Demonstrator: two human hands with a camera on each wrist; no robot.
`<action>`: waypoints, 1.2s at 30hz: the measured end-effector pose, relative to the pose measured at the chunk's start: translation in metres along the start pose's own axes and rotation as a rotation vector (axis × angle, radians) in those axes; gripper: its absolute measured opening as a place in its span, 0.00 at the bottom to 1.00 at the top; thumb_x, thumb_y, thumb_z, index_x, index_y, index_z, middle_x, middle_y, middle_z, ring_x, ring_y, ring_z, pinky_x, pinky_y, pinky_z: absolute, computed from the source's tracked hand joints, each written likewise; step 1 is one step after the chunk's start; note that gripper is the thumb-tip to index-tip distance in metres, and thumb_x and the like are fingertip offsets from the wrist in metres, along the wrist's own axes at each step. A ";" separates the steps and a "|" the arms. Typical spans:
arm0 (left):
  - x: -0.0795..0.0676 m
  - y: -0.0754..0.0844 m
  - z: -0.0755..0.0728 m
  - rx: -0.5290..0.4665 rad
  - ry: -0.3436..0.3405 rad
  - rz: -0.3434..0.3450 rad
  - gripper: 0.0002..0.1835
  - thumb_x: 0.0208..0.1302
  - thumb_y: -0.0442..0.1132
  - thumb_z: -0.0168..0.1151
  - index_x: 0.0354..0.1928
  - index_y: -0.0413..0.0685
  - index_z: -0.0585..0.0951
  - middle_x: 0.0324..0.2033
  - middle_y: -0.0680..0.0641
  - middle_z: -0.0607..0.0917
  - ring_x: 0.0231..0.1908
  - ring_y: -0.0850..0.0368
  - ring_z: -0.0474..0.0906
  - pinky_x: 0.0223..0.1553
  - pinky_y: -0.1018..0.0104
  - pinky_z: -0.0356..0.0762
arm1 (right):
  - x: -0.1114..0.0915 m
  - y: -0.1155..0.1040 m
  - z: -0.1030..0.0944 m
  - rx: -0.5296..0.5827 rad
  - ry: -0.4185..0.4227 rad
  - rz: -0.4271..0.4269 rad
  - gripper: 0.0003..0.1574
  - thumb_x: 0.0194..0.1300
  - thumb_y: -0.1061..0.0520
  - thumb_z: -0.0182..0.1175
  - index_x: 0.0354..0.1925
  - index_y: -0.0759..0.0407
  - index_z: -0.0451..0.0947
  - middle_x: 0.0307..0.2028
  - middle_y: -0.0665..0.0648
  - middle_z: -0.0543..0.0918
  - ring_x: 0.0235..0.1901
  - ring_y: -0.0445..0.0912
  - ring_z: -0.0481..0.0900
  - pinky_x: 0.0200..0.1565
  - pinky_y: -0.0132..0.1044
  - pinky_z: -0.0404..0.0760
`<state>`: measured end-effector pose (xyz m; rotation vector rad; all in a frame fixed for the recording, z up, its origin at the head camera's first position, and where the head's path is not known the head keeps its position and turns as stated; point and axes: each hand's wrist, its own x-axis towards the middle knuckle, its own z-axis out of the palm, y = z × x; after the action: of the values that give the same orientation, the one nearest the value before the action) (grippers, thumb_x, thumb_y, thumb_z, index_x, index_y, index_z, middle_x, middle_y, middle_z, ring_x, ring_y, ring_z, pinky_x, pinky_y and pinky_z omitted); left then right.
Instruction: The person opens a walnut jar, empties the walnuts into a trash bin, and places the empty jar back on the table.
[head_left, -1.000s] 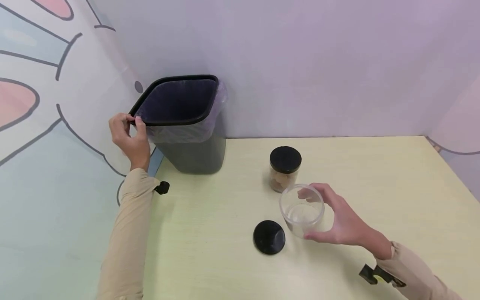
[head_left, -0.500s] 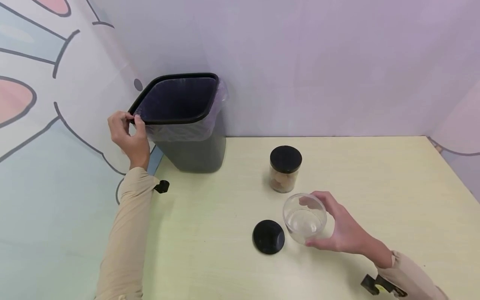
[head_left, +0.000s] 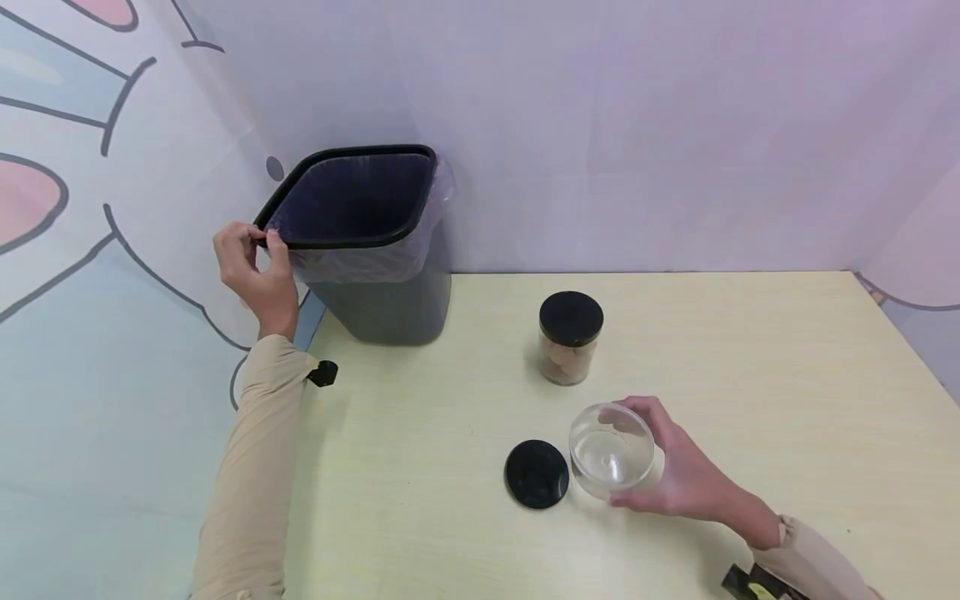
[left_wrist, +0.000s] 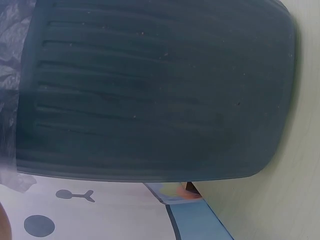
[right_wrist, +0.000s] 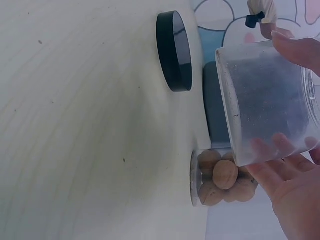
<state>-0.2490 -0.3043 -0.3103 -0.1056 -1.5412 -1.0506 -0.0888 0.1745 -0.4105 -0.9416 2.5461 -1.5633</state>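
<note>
My left hand (head_left: 258, 279) pinches the black rim of a grey trash bin (head_left: 382, 310) at its near left corner. A translucent bag lines the bin and folds over the rim. The bin's ribbed side (left_wrist: 150, 90) fills most of the left wrist view. With thumb and fingers on opposite sides, my right hand (head_left: 686, 475) grips a clear jar (right_wrist: 270, 95), its mouth uncovered and nothing visible inside. The right wrist view shows its base slightly above the table. Left of that jar lies a round black lid (head_left: 537, 474) on the table.
Behind the held jar stands a second jar with a black lid (head_left: 572, 318), containing several round brown nut-like pieces (right_wrist: 225, 175). The pale wooden table (head_left: 780, 367) meets a plain backdrop (head_left: 637, 167) behind. A cartoon-printed wall (head_left: 112, 400) borders the left side.
My right hand has moved the clear jar slightly toward me, away from the lidded jar, and the jar's mouth faces up more directly. The left hand stays on the bin's rim.
</note>
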 end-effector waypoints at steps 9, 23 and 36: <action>-0.001 -0.001 -0.002 -0.007 0.001 -0.005 0.02 0.58 0.31 0.55 0.32 0.45 0.75 0.36 0.57 0.72 0.40 0.59 0.70 0.48 0.64 0.73 | -0.008 0.016 0.008 -0.005 -0.008 0.005 0.62 0.28 0.59 0.83 0.58 0.66 0.58 0.53 0.60 0.75 0.52 0.50 0.72 0.48 0.37 0.76; -0.003 0.003 -0.010 -0.009 0.017 -0.010 0.04 0.58 0.30 0.54 0.33 0.46 0.75 0.35 0.56 0.72 0.40 0.58 0.70 0.46 0.66 0.73 | -0.028 0.043 0.031 -0.020 -0.005 -0.014 0.63 0.27 0.52 0.84 0.59 0.58 0.59 0.55 0.55 0.72 0.51 0.48 0.72 0.49 0.35 0.73; 0.001 0.011 -0.015 -0.038 -0.009 -0.066 0.03 0.59 0.29 0.56 0.31 0.44 0.74 0.35 0.54 0.72 0.40 0.57 0.70 0.49 0.64 0.73 | -0.033 0.028 0.041 -0.098 0.045 0.029 0.63 0.24 0.56 0.84 0.57 0.64 0.60 0.52 0.57 0.76 0.50 0.49 0.73 0.52 0.25 0.67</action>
<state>-0.2313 -0.3081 -0.3054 -0.0860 -1.5418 -1.1329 -0.0625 0.1670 -0.4636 -0.8831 2.6767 -1.4815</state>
